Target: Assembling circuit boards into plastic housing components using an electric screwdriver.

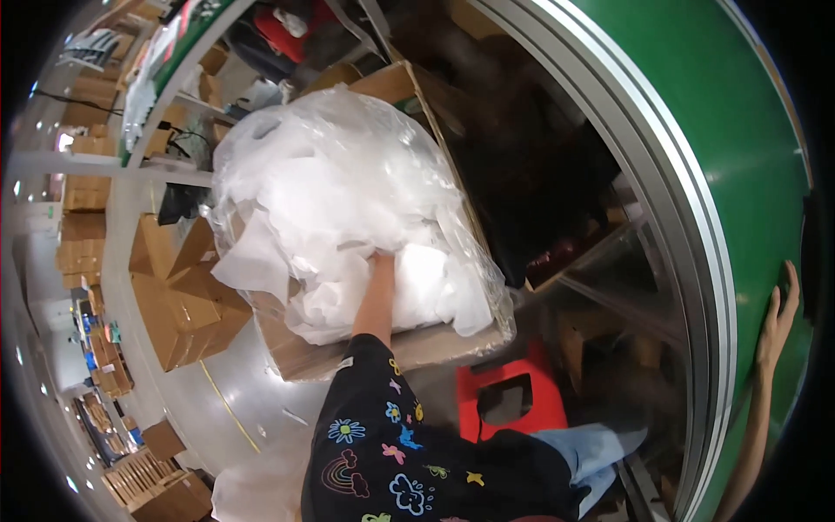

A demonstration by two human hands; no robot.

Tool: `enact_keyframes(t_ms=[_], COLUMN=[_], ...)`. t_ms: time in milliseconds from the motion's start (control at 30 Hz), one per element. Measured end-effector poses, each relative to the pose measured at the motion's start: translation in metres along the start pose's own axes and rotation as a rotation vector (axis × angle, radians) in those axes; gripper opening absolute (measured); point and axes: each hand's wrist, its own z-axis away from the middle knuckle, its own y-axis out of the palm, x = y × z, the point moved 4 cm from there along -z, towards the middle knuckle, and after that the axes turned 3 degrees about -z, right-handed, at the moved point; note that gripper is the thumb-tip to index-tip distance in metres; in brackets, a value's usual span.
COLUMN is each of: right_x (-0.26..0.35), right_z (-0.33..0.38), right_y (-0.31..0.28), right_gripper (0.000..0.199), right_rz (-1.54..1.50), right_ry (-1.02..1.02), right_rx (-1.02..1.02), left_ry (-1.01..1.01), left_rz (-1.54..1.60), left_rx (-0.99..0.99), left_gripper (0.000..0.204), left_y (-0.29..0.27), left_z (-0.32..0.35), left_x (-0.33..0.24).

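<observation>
My left hand (pixel 381 261) reaches into a heap of white foam packing sheets (pixel 322 191), and its fingers are hidden among them. The bare forearm comes out of a black sleeve (pixel 396 435) with colourful prints. A clear plastic bag (pixel 396 122) wraps round the sheets, which fill a large cardboard box (pixel 304 361). Far to the right, my right hand (pixel 778 317) rests on a green worktop (pixel 739 113), fingers stretched out and holding nothing.
A red plastic stool (pixel 546 391) stands just right of my body. The worktop has a curved-looking metal edge (pixel 687 174). An open cardboard carton (pixel 187 300) sits on the floor to the left, with stacked boxes (pixel 83 239) beyond. Dark shelving space lies under the worktop.
</observation>
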Motion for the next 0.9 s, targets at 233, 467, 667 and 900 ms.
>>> enact_keyframes(t_ms=[233,467,667,900], right_x=[0.008,0.019,0.038,0.034], right_z=[0.005,-0.008,-0.029,-0.028], right_y=[0.005,0.02,0.042,0.032], right_gripper=[0.049,0.049,0.048,0.047], right_rz=[0.01,-0.048,-0.075,0.002], right_ry=[0.034,0.034,-0.01,0.041], right_rx=[-0.03,-0.073,-0.097,-0.107], left_ry=[0.021,0.015,-0.04,-0.014], left_rz=[0.027,0.091,0.161,-0.017], left_rx=[-0.151,-0.188,-0.207,-0.47], left_gripper=[0.069,0.063,0.058,0.035], left_y=[-0.109,-0.112,-0.079,-0.198], left_z=[-0.02,0.007,0.061,0.163], left_x=[0.006,0.03,0.096,-0.053])
